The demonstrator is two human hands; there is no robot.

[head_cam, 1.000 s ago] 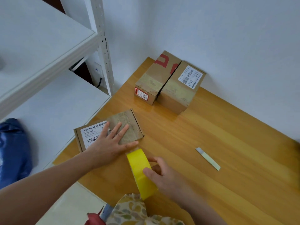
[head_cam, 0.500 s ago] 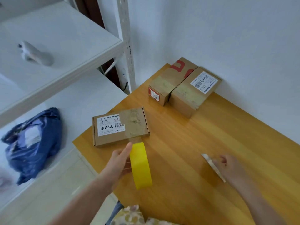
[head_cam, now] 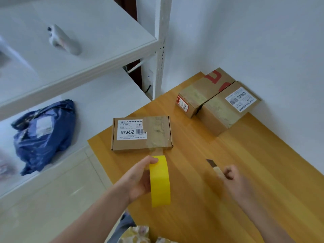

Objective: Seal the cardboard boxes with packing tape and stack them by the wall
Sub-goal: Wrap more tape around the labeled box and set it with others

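Head view: worktop point(head_cam: 201, 199)
Left hand point(head_cam: 138, 181): gripping tape roll point(head_cam: 159, 180), just before flat box point(head_cam: 142, 133)
Right hand point(head_cam: 235, 181): closed on knife point(head_cam: 214, 168)

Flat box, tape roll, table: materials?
Flat box: brown cardboard, matte, with a printed white paper label and glossy clear tape across the lid. Tape roll: looks like yellow plastic film, smooth. Table: wood grain under a shiny finish, possibly laminate.
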